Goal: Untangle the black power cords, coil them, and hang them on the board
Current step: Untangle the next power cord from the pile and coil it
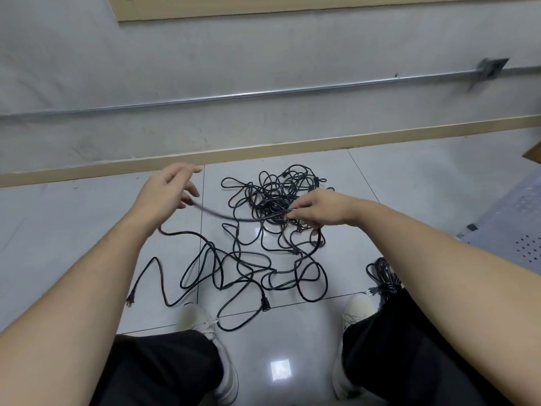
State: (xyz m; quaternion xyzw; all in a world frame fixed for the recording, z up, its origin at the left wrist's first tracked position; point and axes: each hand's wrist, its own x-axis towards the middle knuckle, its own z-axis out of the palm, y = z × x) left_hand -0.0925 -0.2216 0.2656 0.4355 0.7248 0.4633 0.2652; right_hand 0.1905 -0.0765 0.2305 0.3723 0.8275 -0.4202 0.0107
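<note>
— What's the floor (pixel 395 183) looking like?

— Glossy pale tiles with thin dark grout lines, and a bright square of light reflecting between the person's white shoes (pixel 210 323), both planted on it.

— And the cords?

— A dense black tangle (pixel 275 206) sits on the tiles near the wall's beige skirting. Looser loops (pixel 248 271) sprawl from it toward the shoes, lying flat.

— Any free ends?

— One plug end (pixel 131 298) lies on the left, apart from the pile. Another plug (pixel 265 304) rests near the middle grout line.

— Anything else?

— A separate bundled cord (pixel 383 276) lies on the right, just beside the right shoe.
</note>
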